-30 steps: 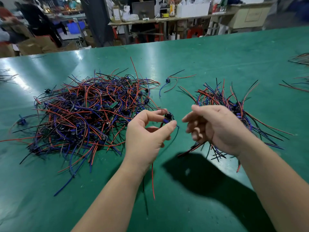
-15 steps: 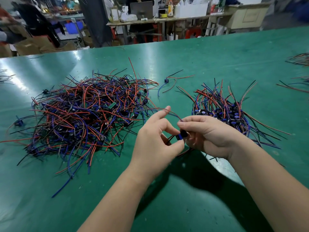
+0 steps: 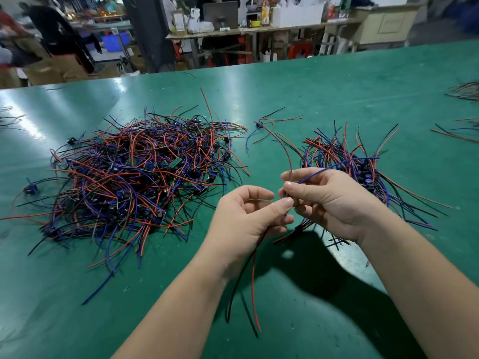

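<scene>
Both hands meet above the green table (image 3: 311, 94) on one small wired part, which their fingers hide. My left hand (image 3: 246, 218) pinches it with thumb and curled fingers; a red wire (image 3: 253, 286) and a black wire (image 3: 238, 278) hang down from this hand. My right hand (image 3: 329, 200) pinches the same piece from the right, and a blue wire (image 3: 337, 165) and a dark red wire (image 3: 281, 146) arc up out of it. A big tangled heap of red, blue and black wired parts (image 3: 129, 182) lies to the left. A smaller pile (image 3: 357, 161) lies behind my right hand.
One loose wired part (image 3: 261, 125) lies between the two piles. More wire bundles (image 3: 464, 92) sit at the right edge, and a few strands (image 3: 10, 117) at the far left. Beyond the table stand workbenches, boxes and people.
My hands have come together on the small part. The right hand now pinches it, and the blue and dark red wires have swung upward while the red and black ones hang below.
</scene>
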`<state>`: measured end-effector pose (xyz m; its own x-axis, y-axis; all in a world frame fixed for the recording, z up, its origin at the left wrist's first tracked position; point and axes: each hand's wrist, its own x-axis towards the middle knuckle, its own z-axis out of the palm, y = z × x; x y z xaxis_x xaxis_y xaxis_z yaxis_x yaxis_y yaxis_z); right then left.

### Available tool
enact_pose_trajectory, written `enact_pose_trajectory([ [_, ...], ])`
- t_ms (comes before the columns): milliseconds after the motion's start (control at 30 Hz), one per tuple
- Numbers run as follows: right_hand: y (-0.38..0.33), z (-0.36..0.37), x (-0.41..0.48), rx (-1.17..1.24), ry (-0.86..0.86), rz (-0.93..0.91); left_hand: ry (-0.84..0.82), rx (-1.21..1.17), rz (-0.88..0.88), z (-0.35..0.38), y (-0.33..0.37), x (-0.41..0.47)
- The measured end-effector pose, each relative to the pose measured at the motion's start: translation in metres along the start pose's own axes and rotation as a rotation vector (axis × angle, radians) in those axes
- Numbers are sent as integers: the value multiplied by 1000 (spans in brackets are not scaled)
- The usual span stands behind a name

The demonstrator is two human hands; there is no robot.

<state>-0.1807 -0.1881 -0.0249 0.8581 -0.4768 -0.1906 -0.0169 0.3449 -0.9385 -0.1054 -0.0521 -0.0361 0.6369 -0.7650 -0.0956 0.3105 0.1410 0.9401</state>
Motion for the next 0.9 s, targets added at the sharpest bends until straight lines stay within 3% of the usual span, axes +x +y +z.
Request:
enact_pose_trajectory([
  [467, -11, -1, -5, 135, 39, -145, -169, 81, -35, -1, 7, -3],
  [633, -12, 1, -11, -82, -62, -157, -112, 115, 43, -3, 5, -3],
  [767, -5, 5, -12, -220, -91, -62, -73, 367, 224, -7, -2, 0],
  [900, -4, 5, -11, -365, -11, -135, 19, 728, 404, -10, -7, 1],
])
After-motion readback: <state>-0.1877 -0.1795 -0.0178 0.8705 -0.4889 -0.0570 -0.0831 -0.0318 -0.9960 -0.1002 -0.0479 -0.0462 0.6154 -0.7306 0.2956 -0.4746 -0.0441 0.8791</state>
